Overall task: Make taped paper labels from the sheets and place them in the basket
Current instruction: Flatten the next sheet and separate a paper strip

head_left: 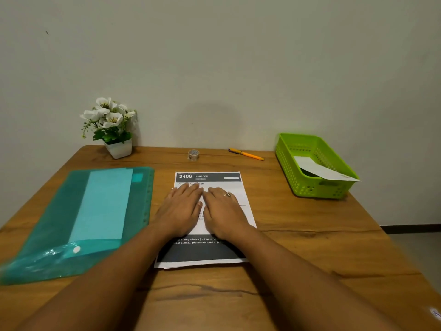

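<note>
Table [298, 247] of brown wood runs from me to the far wall. Left on it lies a teal folder [59, 223] with a pale sheet [102, 206] inside. In the middle, near me, is the stack of sheets [235, 187], the top one headed "3406 BEDROOM", with a dark band at its near end. Both my hands lie flat on it, palms down, fingers straight and close together, gripping nothing: my left hand [182, 209] on the left half, my right hand [223, 211] just beside it, a ring [227, 194] on one finger. At the far right stands the green basket [307, 187], and a white label [319, 172] leans in it with one end over the near rim; whether it is taped I cannot tell from here. At the far left is a white pot of flowers [112, 127]. Near the far edge lie an orange pen [247, 154] and, left of it, a small roll of tape [193, 155].
</note>
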A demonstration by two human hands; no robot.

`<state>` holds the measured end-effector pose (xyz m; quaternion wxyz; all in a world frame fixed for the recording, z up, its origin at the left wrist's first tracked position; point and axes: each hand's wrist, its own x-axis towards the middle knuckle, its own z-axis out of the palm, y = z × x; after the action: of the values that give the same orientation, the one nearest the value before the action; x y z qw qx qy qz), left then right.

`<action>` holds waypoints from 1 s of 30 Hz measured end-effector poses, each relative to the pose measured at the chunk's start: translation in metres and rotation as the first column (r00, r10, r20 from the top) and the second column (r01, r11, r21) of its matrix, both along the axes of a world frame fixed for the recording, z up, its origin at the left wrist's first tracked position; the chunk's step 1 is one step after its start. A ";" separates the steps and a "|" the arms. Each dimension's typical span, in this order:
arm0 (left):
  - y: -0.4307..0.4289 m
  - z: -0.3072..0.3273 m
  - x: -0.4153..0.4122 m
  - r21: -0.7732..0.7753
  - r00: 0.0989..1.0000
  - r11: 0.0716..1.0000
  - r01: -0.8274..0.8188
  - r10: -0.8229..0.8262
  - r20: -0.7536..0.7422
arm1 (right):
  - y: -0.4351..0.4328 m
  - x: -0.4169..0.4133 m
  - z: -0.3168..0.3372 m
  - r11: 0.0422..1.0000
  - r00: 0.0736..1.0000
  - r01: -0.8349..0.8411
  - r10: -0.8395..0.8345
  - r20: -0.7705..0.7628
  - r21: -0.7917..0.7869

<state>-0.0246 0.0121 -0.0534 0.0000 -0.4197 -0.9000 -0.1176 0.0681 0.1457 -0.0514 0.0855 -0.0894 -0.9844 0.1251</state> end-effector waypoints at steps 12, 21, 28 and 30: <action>0.000 0.009 -0.009 -0.253 0.995 0.962 -0.102 0.103 -0.007 | 0.079 0.046 -0.004 0.988 0.979 0.155 -0.154 0.131 0.003; -0.002 0.038 -0.029 -0.293 0.996 0.952 -0.093 0.083 -0.044 | 0.079 0.046 -0.008 0.987 0.980 0.163 -0.163 0.117 0.007; 0.006 0.050 -0.059 -0.289 0.989 0.957 0.007 0.037 0.145 | 0.079 0.048 -0.008 0.988 0.983 0.155 -0.154 0.104 -0.002; 0.011 0.053 -0.063 -0.310 0.983 0.950 0.024 0.033 0.178 | 0.079 0.048 -0.008 0.988 0.982 0.157 -0.156 0.105 -0.004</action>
<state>-0.0874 0.0228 -0.0008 -0.1476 -0.3999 -0.9045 -0.0118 0.1161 0.2246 -0.0595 0.0429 -0.1735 -0.9766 0.1193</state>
